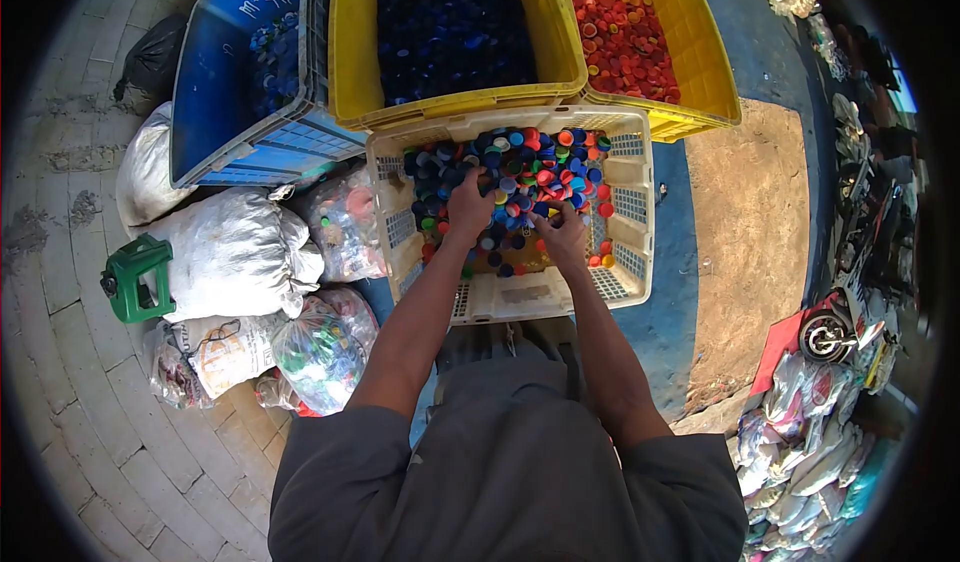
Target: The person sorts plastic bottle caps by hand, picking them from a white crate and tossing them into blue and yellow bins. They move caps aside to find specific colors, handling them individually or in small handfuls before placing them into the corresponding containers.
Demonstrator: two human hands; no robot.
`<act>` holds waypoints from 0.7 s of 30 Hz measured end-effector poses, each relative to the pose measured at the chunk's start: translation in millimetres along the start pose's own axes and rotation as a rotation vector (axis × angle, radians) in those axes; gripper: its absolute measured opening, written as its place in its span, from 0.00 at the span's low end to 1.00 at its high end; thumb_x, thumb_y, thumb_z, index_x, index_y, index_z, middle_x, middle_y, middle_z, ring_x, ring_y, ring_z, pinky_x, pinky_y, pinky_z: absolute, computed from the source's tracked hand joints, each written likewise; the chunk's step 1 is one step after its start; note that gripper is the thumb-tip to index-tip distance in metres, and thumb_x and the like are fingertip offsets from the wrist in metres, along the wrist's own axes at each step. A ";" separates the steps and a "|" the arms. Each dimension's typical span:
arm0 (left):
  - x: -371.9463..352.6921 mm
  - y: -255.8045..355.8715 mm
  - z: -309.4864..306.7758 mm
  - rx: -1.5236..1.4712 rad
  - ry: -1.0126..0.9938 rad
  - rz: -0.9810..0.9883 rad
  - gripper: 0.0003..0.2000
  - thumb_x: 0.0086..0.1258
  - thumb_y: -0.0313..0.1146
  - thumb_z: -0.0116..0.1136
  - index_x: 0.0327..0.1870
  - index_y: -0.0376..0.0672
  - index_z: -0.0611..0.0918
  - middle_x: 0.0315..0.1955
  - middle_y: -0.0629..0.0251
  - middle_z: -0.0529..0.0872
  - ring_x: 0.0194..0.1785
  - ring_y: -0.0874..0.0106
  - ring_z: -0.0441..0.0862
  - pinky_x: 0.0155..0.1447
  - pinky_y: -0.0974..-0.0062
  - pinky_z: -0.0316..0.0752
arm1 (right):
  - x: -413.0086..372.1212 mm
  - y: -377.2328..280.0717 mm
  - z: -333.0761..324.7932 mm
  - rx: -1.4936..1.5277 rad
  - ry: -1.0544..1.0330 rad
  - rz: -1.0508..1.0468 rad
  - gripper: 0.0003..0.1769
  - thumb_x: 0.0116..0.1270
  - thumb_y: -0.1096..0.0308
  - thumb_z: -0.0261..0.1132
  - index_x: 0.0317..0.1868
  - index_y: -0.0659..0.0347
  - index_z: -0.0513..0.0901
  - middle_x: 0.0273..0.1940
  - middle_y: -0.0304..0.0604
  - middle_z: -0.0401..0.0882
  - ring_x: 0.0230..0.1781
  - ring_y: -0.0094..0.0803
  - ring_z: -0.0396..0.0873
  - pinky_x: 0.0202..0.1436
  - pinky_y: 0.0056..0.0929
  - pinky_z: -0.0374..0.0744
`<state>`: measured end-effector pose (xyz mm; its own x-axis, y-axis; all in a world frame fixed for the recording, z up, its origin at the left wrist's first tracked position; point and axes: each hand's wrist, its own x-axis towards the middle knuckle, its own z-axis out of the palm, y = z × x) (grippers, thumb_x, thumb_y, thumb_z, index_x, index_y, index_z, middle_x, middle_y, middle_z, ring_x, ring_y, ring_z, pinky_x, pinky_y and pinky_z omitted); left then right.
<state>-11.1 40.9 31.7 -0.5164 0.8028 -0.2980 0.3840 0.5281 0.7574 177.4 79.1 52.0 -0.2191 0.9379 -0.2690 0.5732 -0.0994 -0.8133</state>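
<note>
A cream plastic crate [632, 207] holds a loose layer of bottle caps [520, 177], mostly blue, dark and red, with a few green and yellow ones. Over the left part of the layer, my left hand [468, 209] reaches in with fingers apart, touching caps; its fingertips are partly hidden among them. My right hand [563, 236] is lower and to the right inside the crate, its thumb and fingers closed around a cap that is largely covered. Some of the crate's brownish bottom [525, 259] shows near the front.
Behind the crate stand a yellow bin [355, 52] of dark blue caps, another yellow bin [705, 72] of red caps and a blue bin [205, 82]. White sacks [235, 252], clear bags [325, 352] and a green jerrycan [140, 277] lie left. Filled bags [810, 452] pile up right.
</note>
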 end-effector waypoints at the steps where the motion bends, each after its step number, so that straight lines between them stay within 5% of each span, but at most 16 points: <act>1: 2.5 1.2 1.2 0.023 -0.027 -0.007 0.21 0.60 0.33 0.64 0.55 0.40 0.77 0.45 0.56 0.85 0.50 0.57 0.82 0.51 0.62 0.76 | -3.0 6.6 1.4 0.020 0.002 0.009 0.27 0.52 0.58 0.75 0.47 0.67 0.80 0.24 0.38 0.76 0.25 0.24 0.75 0.31 0.26 0.75; 6: 8.3 1.0 0.1 -0.006 -0.011 0.012 0.16 0.63 0.32 0.61 0.53 0.40 0.80 0.47 0.55 0.85 0.47 0.56 0.83 0.50 0.60 0.76 | -17.0 0.1 -5.0 0.077 -0.022 0.077 0.24 0.55 0.60 0.74 0.46 0.68 0.80 0.24 0.38 0.76 0.23 0.23 0.74 0.28 0.24 0.73; 9: 2.6 10.3 -9.3 -0.173 0.071 -0.130 0.13 0.65 0.30 0.59 0.49 0.40 0.82 0.40 0.61 0.86 0.42 0.63 0.84 0.44 0.67 0.77 | -18.1 -1.4 -3.0 0.377 -0.118 0.219 0.20 0.58 0.61 0.71 0.46 0.66 0.80 0.25 0.36 0.77 0.23 0.23 0.74 0.27 0.23 0.72; 12: 7.6 -16.0 -10.8 -0.998 -0.065 -0.414 0.11 0.68 0.30 0.58 0.50 0.40 0.81 0.35 0.68 0.82 0.42 0.71 0.82 0.36 0.74 0.74 | -12.8 -5.5 -2.4 0.917 -0.244 0.414 0.17 0.62 0.63 0.67 0.47 0.63 0.77 0.28 0.36 0.77 0.23 0.25 0.75 0.26 0.24 0.73; 15: -4.4 -24.7 -24.5 -1.503 -0.194 -0.515 0.08 0.70 0.28 0.54 0.48 0.40 0.80 0.35 0.71 0.79 0.44 0.73 0.80 0.32 0.80 0.72 | -12.2 -24.1 -5.0 1.257 -0.357 0.526 0.16 0.63 0.63 0.57 0.49 0.61 0.73 0.40 0.45 0.79 0.31 0.33 0.78 0.34 0.32 0.78; 21: -34.3 -16.1 -29.5 -1.778 -0.245 -0.513 0.07 0.72 0.28 0.52 0.47 0.39 0.78 0.42 0.62 0.82 0.47 0.67 0.81 0.42 0.76 0.79 | -7.0 -50.8 -3.2 1.435 -0.515 0.449 0.34 0.47 0.67 0.54 0.60 0.62 0.71 0.51 0.51 0.76 0.49 0.43 0.78 0.50 0.43 0.77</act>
<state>-22.1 -3.2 46.8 -0.1388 0.7814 -0.6084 -0.9843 -0.0410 0.1719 152.4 78.7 96.9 -0.6476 0.5691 -0.5066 -0.4613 -0.8221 -0.3337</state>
